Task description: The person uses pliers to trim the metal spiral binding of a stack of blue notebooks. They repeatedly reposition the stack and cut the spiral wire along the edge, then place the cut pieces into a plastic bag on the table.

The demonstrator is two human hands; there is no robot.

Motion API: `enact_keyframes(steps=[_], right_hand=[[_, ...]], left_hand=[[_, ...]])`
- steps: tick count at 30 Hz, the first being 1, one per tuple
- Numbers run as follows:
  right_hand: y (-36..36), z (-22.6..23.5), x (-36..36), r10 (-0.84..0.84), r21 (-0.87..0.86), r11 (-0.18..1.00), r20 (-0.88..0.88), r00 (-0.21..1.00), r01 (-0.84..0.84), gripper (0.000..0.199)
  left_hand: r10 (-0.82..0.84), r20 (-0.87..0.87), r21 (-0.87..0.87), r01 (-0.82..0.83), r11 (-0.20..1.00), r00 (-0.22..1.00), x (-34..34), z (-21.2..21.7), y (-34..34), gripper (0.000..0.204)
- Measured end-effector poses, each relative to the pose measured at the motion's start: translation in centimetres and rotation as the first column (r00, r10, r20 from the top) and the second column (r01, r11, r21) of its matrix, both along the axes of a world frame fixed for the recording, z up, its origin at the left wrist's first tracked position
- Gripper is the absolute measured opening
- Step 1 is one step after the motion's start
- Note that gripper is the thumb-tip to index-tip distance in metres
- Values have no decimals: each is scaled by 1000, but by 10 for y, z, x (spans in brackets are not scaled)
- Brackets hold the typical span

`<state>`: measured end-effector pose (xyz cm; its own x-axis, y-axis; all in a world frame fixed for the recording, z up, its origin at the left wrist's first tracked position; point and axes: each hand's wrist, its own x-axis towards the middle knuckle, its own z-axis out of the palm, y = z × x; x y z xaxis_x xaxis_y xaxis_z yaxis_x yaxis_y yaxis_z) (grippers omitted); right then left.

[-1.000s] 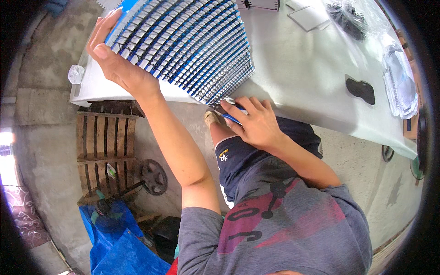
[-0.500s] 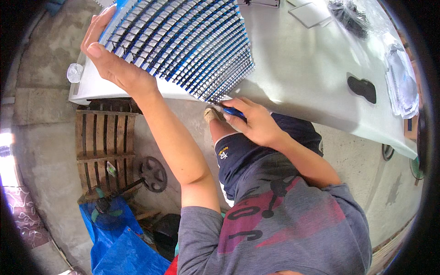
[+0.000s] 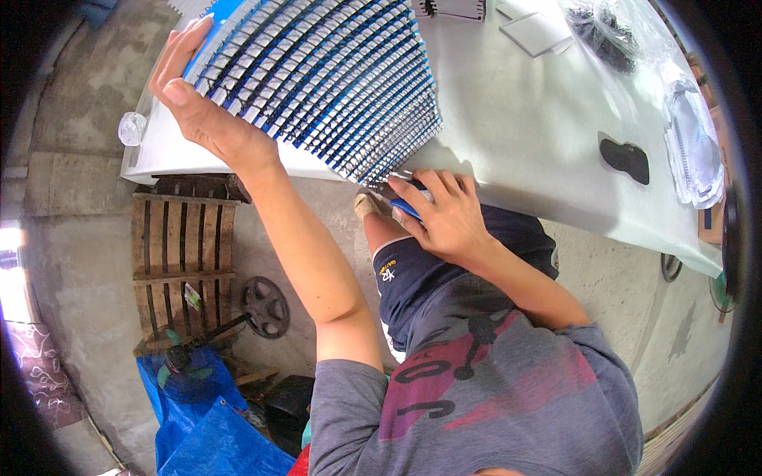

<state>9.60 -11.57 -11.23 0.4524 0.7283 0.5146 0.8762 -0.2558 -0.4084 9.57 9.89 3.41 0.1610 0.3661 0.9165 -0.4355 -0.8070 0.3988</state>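
A thick stack of spiral-bound notebooks [image 3: 325, 87] with blue covers and black coil bindings leans over the near edge of the white table. My left hand [image 3: 208, 127] is wrapped round its left side, thumb on the near face and fingers behind. At the stack's lower right corner, my right hand [image 3: 454, 213] holds blue-handled pliers [image 3: 406, 209]. Their tip is close to the ends of the bindings; whether it touches them I cannot tell. My fingers partly cover the handles.
On the table [image 3: 516, 119] lie white sheets [image 3: 536, 34], a clear bag of black coils [image 3: 605, 40], a flat black piece [image 3: 625, 159] and plastic-wrapped notebooks [image 3: 692, 151]. A clear plastic cup [image 3: 131, 128] is at the left edge. A wooden pallet [image 3: 182, 254] and fan [image 3: 184, 366] stand below.
My right hand has shifted slightly right, its fingers lifting and spreading more over the pliers. The stack and my left hand have moved slightly.
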Motion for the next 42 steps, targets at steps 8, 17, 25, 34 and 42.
enact_keyframes(steps=[8, 17, 25, 34, 42], right_hand=[[2, -1, -6, 89, -22, 995, -318, 944, -101, 39], [8, -20, -13, 87, 57, 996, -359, 929, -71, 41], [4, -24, -4, 1, 18, 1000, 108, 994, -3, 46], [11, -30, -15, 263, 241, 962, -697, 667, -128, 36], [0, -9, -8, 77, 28, 997, -363, 929, -72, 38]], left_hand=[[-73, 13, -140, 74, 987, 997, -2, -2, 1, 59], [2, -1, -70, -2, 998, 1000, -1, 0, -4, 57], [84, -22, 41, -83, 996, 996, -3, 0, -1, 57], [46, -30, 35, -45, 998, 999, -3, -1, 2, 59], [12, -15, 32, -11, 999, 1000, -2, -2, 2, 59]])
